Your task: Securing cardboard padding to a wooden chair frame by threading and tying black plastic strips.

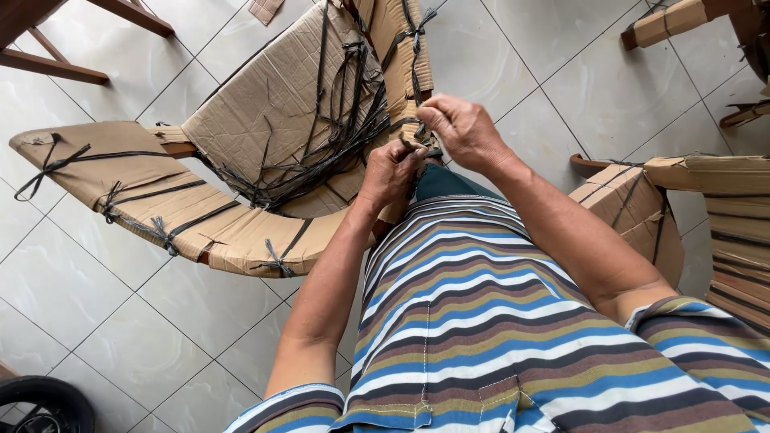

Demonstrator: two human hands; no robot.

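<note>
2 hands meet at 12 o'clock over 1 cardboard-wrapped chair [241, 152]. The left hand [391, 172] is curled narrow, pinching a black strap [413, 146]; the right hand [464, 131] is pinched shut on the same strap. The chair spreads from 9 to 12 o'clock, brown, creased, criss-crossed with loose black strapping. A second wrapped piece [634, 212] sits at 3 o'clock. White tiled floor [120, 321] lies below.

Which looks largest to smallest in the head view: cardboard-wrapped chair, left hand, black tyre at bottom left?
1. cardboard-wrapped chair
2. black tyre, though the frame edge cuts it off
3. left hand, near the tyre's visible size, so that order is unsure.
</note>
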